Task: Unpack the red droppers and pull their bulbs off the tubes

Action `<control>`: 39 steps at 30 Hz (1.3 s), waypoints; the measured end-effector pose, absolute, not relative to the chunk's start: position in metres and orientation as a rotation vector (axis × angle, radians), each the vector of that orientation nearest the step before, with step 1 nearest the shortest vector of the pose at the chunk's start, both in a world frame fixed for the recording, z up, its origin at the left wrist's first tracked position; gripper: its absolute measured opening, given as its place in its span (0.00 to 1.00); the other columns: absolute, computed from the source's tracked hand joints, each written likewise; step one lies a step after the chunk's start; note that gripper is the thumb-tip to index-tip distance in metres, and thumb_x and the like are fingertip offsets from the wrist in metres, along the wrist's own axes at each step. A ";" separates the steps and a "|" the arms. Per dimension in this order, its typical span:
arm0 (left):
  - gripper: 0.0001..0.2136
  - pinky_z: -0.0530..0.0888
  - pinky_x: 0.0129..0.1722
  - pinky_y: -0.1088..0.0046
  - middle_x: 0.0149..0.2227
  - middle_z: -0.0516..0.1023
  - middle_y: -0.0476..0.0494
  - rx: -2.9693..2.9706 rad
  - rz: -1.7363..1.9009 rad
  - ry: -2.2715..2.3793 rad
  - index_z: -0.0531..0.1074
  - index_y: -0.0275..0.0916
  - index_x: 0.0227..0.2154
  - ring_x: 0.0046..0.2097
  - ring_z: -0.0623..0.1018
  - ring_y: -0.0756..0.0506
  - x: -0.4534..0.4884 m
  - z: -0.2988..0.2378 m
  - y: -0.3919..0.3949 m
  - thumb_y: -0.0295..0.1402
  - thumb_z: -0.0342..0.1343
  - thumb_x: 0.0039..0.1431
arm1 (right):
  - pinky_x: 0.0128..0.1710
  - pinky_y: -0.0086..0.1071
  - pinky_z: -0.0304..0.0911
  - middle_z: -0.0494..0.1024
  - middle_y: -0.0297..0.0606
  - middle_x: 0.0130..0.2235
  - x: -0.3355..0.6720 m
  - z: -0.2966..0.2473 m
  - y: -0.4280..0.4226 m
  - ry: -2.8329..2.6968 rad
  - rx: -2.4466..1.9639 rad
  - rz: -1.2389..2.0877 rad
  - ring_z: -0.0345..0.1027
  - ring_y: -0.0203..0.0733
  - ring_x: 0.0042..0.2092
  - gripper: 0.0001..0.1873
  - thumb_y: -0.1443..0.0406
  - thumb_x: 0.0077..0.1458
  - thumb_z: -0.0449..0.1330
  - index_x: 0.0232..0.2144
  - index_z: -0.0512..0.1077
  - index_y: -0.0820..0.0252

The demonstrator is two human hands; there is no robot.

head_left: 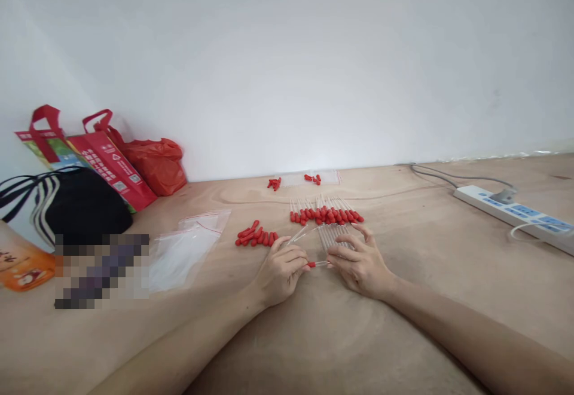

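Between my hands is a glass dropper tube [321, 263] with a red rubber bulb [311, 265] at its left end. My left hand [281, 271] is closed, pinching the bulb end between thumb and fingers. The tube's right end is pinched by my right hand [362, 266], whose other fingers curve over a bundle of bare glass tubes [329, 236]. Beyond them lies a row of droppers [329, 214], red bulbs toward me and thin tips pointing away. Loose red bulbs [255, 236] are heaped just past my left hand. A slanting glass tube [298, 235] lies near its fingertips.
Clear zip bags [188, 254] lie to the left; smaller red pieces [313, 178] rest on another clear bag at the back. Shopping bags [112, 162] and a black drawstring bag [89, 204] stand far left. A power strip [515, 213] with cables is at right.
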State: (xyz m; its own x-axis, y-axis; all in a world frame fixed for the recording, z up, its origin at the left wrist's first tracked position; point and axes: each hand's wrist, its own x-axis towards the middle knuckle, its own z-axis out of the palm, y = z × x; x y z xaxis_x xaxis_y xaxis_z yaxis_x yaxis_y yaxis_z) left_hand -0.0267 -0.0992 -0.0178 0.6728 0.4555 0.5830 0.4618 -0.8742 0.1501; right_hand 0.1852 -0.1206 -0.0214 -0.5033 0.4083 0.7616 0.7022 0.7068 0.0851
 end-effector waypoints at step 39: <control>0.06 0.59 0.40 0.62 0.33 0.74 0.44 -2.649 -0.349 -1.396 0.65 0.37 0.29 0.38 0.70 0.43 -0.015 0.018 -0.067 0.33 0.46 0.56 | 0.34 0.32 0.48 0.76 0.36 0.36 0.218 -0.026 -0.103 -1.971 -1.852 -0.102 0.68 0.39 0.38 0.14 0.63 0.55 0.47 0.39 0.71 0.53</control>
State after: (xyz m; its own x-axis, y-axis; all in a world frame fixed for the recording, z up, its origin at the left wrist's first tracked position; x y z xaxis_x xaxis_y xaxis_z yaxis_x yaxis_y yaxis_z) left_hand -0.0151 -0.0673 0.0182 0.5462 0.7958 0.2613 0.8252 -0.5649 -0.0046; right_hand 0.2184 -0.1032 -0.0264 -0.0139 0.9342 0.3565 0.9660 0.1046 -0.2364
